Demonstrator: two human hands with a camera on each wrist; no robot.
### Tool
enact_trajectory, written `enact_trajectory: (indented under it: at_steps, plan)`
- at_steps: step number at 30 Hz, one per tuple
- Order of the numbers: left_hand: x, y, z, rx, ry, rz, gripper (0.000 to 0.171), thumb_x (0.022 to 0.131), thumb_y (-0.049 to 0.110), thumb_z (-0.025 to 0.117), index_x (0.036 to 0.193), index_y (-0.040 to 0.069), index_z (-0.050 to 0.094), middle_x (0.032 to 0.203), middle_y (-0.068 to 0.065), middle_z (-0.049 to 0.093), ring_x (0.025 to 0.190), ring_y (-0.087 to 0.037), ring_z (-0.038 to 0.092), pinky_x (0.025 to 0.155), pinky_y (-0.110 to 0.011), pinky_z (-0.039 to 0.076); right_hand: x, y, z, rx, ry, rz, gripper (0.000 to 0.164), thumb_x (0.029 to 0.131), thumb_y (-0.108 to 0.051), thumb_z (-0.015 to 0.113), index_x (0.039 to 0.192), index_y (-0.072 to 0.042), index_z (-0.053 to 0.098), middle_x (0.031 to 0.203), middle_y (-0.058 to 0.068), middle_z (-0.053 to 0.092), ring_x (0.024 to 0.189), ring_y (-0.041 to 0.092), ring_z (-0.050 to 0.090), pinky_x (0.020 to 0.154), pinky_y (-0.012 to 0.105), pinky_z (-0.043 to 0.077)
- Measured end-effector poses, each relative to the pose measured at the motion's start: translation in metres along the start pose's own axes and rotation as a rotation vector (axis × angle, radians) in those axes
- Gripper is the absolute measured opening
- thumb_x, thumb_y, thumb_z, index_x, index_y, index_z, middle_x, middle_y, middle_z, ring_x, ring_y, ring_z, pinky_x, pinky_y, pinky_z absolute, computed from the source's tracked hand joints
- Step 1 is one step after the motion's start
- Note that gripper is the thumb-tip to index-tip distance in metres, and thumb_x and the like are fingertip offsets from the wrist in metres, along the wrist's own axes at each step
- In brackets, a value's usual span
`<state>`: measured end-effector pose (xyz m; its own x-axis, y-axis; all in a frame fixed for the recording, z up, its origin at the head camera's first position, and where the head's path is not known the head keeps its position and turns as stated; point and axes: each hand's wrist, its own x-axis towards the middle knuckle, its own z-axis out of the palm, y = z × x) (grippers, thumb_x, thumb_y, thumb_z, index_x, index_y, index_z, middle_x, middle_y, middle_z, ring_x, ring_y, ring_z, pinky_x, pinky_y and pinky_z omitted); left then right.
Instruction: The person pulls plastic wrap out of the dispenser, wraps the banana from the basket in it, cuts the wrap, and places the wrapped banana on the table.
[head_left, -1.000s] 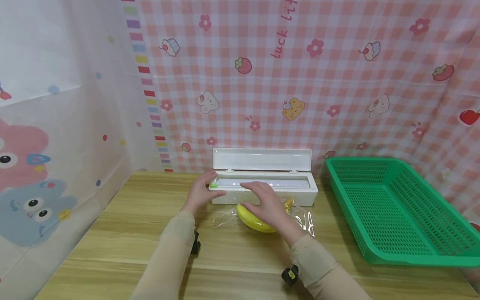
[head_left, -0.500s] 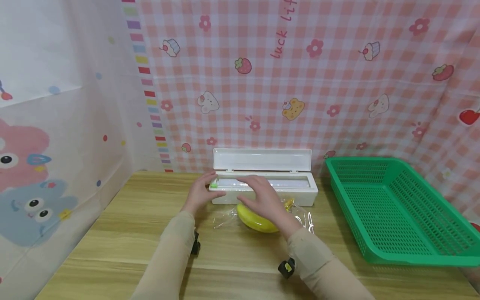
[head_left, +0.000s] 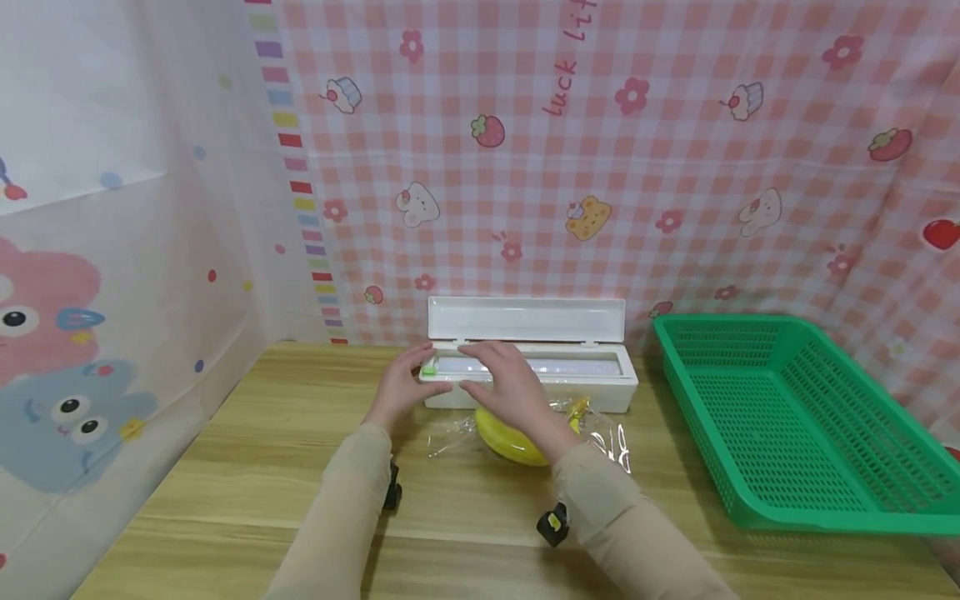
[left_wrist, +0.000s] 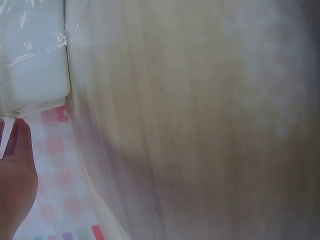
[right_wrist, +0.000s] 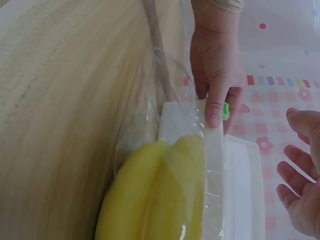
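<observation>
A white cling film dispenser [head_left: 525,393] stands at the back of the table with its lid [head_left: 527,319] raised and the film roll [head_left: 577,367] showing inside. My left hand [head_left: 399,387] holds its left end, thumb at the front edge beside a green slide cutter [right_wrist: 226,111]. Above the dispenser's front, my right hand [head_left: 512,392] hovers with fingers spread and nothing in them. Just in front lie yellow bananas [right_wrist: 150,195] under clear cling film [head_left: 450,435] that spreads out on both sides; in the head view the right hand covers part of them.
A green plastic basket [head_left: 738,500] sits at the right of the wooden table [head_left: 247,467]. Behind the dispenser hangs a pink checked cloth [head_left: 525,183], and a pale printed cloth [head_left: 90,275] hangs on the left.
My right hand has moved left and slightly away from me, over the dispenser toward its left end. The left hand, dispenser and bananas have stayed in place.
</observation>
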<state>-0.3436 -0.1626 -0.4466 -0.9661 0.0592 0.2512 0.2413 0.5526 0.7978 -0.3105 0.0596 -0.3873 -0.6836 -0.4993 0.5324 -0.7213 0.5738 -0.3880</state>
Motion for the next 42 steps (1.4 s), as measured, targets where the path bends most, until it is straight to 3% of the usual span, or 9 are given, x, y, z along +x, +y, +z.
enact_trajectory:
  at_steps: [22, 31, 42]
  plan:
    - [0.002, -0.001, 0.000, -0.006, 0.014, 0.017, 0.075, 0.075, 0.022, 0.088, 0.137, -0.002, 0.055, 0.150, -0.010, 0.046, 0.140, -0.029, 0.038, 0.115, -0.038, 0.033, 0.018, -0.002, 0.026, -0.097, -0.146, 0.111, 0.048, 0.091, -0.028, 0.073, 0.136, -0.016, 0.059, 0.135, 0.007, 0.059, 0.127, 0.026, 0.050, 0.110, 0.044, 0.040]
    - [0.001, -0.002, 0.000, -0.044, 0.021, 0.049, 0.068, 0.076, 0.014, 0.087, 0.134, -0.003, 0.058, 0.148, -0.014, 0.048, 0.137, -0.030, 0.041, 0.111, -0.037, 0.039, 0.026, -0.003, 0.035, -0.118, -0.152, 0.098, 0.050, 0.090, -0.030, 0.074, 0.135, -0.014, 0.060, 0.134, 0.009, 0.059, 0.127, 0.029, 0.051, 0.110, 0.045, 0.040]
    - [0.001, -0.003, 0.000, -0.027, 0.018, 0.067, 0.056, 0.078, 0.009, 0.085, 0.129, -0.001, 0.063, 0.147, -0.015, 0.048, 0.137, -0.031, 0.041, 0.111, -0.038, 0.039, 0.034, -0.008, 0.042, -0.162, -0.184, 0.090, 0.049, 0.091, -0.027, 0.073, 0.137, -0.018, 0.059, 0.131, 0.007, 0.061, 0.123, 0.026, 0.053, 0.109, 0.042, 0.041]
